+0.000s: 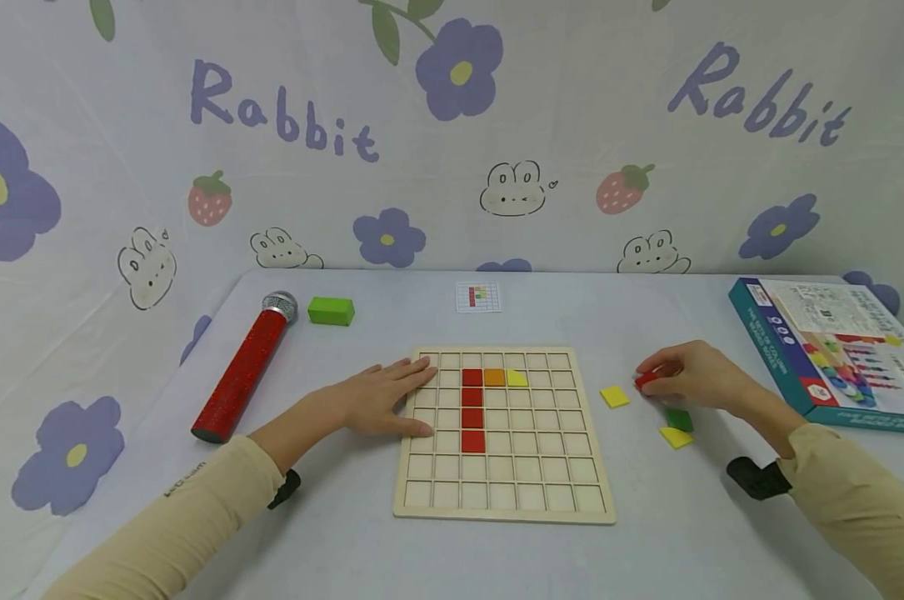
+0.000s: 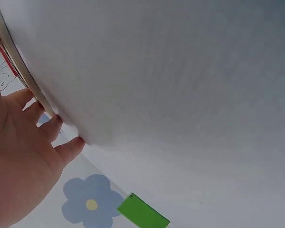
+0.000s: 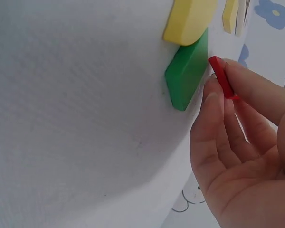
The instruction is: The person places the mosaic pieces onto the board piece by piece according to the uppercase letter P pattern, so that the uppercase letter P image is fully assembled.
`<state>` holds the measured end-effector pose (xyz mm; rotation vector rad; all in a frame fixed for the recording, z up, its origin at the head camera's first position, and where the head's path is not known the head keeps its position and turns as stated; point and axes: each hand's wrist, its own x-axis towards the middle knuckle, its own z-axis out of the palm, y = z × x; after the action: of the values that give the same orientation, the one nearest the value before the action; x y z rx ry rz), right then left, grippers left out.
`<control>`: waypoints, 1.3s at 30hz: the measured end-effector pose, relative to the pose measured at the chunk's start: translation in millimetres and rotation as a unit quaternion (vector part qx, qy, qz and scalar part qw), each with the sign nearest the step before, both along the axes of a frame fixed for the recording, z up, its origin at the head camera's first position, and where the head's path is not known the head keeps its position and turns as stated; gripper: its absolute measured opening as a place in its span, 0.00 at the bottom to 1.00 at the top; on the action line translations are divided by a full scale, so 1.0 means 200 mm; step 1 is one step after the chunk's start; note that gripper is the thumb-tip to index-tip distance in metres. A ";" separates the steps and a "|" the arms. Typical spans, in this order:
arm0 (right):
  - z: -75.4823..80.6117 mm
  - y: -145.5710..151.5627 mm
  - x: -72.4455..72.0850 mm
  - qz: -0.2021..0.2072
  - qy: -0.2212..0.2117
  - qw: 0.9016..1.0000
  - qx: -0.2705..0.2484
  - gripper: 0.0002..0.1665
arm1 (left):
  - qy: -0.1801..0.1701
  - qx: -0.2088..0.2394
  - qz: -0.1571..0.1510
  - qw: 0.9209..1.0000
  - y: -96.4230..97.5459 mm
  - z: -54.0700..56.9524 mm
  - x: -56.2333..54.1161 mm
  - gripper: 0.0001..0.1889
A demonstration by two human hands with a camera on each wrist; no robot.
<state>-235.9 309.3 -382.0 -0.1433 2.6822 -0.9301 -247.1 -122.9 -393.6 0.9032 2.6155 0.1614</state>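
Observation:
A wooden grid board (image 1: 526,497) lies flat in front of me. On it are a column of several red square tiles (image 1: 472,419), an orange tile (image 1: 494,377) and a yellow tile (image 1: 516,378) with one slanted or rounded corner. My left hand (image 1: 377,402) rests on the board's left edge with its fingers spread. To the right of the board, my right hand (image 1: 695,382) pinches a red tile (image 3: 221,76) between thumb and fingers, just above the table. Near that hand lie a yellow tile (image 1: 614,396), a green tile (image 1: 679,419) and a yellow tile with a curved side (image 1: 676,437).
Behind the board lies a small card (image 1: 478,297) printed with a coloured grid pattern. A red microphone (image 1: 242,375) and a green block (image 1: 331,312) are at the left. On the far right is a flat game box (image 1: 777,358) with papers on top.

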 end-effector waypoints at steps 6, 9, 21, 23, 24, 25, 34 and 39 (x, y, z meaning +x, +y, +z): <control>0.00 0.00 0.00 -0.041 -0.031 0.998 -0.034 0.27 | -0.003 -0.002 0.002 1.000 0.00 0.01 0.01 0.48; 0.01 -0.01 0.01 -0.052 -0.044 0.996 -0.060 0.29 | -0.002 -0.004 0.002 1.000 0.01 0.02 0.01 0.48; 0.01 -0.14 0.07 -0.043 -0.080 0.986 -0.140 0.30 | -0.003 -0.004 0.004 1.000 0.01 0.01 0.01 0.48; 0.01 -0.18 0.08 -0.040 -0.076 0.987 -0.137 0.29 | -0.003 -0.005 0.003 1.000 0.01 0.01 0.01 0.48; 0.01 -0.19 0.09 -0.039 -0.075 0.987 -0.136 0.28 | -0.003 -0.005 0.003 1.000 0.01 0.01 0.01 0.48; 0.01 -0.21 0.09 -0.036 -0.074 0.987 -0.136 0.27 | -0.003 -0.005 0.003 1.000 0.01 0.01 0.00 0.48; 0.02 -0.36 0.13 -0.011 -0.088 0.980 -0.176 0.23 | -0.002 -0.007 0.004 1.000 0.01 0.00 0.00 0.49; 0.01 -0.41 0.15 -0.004 -0.102 0.973 -0.206 0.22 | -0.003 -0.008 0.005 1.000 0.01 0.00 0.00 0.49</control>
<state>-205.7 226.7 -379.4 -0.1164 2.2756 -1.4112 -247.1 -121.1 -392.8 0.8837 2.6128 0.1448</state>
